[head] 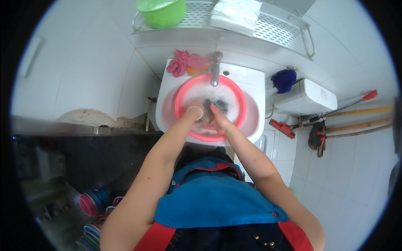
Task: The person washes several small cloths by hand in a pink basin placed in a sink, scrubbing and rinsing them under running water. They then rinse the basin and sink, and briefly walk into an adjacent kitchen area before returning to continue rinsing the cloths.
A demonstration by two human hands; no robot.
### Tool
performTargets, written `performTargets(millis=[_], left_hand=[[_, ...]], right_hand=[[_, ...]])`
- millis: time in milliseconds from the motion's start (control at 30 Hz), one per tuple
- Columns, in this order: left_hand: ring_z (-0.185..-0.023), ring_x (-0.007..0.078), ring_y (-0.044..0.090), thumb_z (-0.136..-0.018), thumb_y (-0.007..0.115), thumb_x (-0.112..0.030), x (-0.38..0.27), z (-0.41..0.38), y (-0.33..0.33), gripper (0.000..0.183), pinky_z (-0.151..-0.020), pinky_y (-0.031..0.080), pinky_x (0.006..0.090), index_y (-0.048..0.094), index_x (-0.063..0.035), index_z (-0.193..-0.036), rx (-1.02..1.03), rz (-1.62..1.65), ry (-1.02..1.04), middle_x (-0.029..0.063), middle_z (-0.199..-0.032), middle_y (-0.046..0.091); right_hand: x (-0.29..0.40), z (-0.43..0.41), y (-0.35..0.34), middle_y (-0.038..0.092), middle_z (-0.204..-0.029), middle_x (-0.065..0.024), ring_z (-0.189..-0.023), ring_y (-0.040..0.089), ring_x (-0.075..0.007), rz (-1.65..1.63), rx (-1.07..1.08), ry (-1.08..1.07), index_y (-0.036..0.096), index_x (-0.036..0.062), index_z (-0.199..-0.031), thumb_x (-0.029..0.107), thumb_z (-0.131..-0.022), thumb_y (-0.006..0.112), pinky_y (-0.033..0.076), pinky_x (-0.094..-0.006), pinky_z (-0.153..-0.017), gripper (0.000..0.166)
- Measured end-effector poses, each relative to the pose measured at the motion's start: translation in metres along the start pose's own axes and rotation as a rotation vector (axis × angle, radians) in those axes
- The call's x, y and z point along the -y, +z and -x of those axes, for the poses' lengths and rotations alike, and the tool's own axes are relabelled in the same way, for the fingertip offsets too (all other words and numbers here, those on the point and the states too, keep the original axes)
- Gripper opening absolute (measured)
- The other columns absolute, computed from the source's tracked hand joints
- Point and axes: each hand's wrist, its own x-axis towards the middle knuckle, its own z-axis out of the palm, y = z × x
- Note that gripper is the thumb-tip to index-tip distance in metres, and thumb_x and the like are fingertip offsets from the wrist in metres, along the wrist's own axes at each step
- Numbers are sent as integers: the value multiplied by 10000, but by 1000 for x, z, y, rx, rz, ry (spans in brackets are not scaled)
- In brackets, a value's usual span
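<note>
A pink plastic basin [242, 108] of sudsy water sits in the white washbasin [259, 125], below the chrome faucet [215, 70]. My left hand [197, 108] is dipped in the foam at the left, with a beaded bracelet [197, 110] at its wrist. Suds and water hide most of its fingers. On the near right side, my right hand [219, 121] reaches into the water, thumb raised and fingers partly hidden. A dark, wet item [221, 105], possibly cloth, lies in the suds just beyond both hands. Whether either hand grips it is unclear.
Pink cloths [185, 62] lie on the washbasin's back left corner. Above, a perforated metal shelf [276, 33] holds a green tub [165, 14] and white paper packs [235, 17]. To the right stand a toilet cistern [314, 95] with a dark blue cloth [284, 81] and long-handled cleaning tools [320, 131].
</note>
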Motion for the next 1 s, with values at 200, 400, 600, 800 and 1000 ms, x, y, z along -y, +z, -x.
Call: performTargets(millis=[200,400,600,800,1000], left_hand=[[-974,369,488,-697,534,-189,-63,48,-8,353,-818,413,407,500,-1,-994,-349,58,106,232,-1081,470],[-745,395,540,-732,525,-324,-82,70,0,345,-658,436,473,478,4,-827,-505,172,189,228,-886,525],[-662,370,561,-805,438,-290,-65,50,8,288,-595,449,467,527,-23,-745,-568,154,204,203,-706,571],[-672,349,579,-832,370,-274,-52,28,3,332,-604,466,446,562,-19,-742,-565,132,133,221,-710,578],[-761,338,571,-836,436,-302,19,-10,-3,336,-702,432,407,589,-6,-786,-405,284,160,195,-792,594]], right_hand=[[38,-42,-12,546,-1003,-130,-870,544,-280,-581,366,88,481,80,-1044,522,-826,361,463,-389,-738,507],[32,-65,-21,577,-871,-120,-809,551,-256,-474,282,-224,544,43,-882,356,-838,429,459,-352,-711,337],[23,-86,-26,573,-826,-97,-734,548,-234,-475,276,-170,533,48,-863,224,-824,448,460,-342,-661,199],[7,-107,-50,565,-820,-86,-698,549,-208,386,88,-668,519,49,-880,134,-795,480,466,-317,-628,127],[24,-58,-8,536,-801,-59,-701,539,-187,-194,1,-159,491,66,-961,133,-762,509,474,-337,-635,211]])
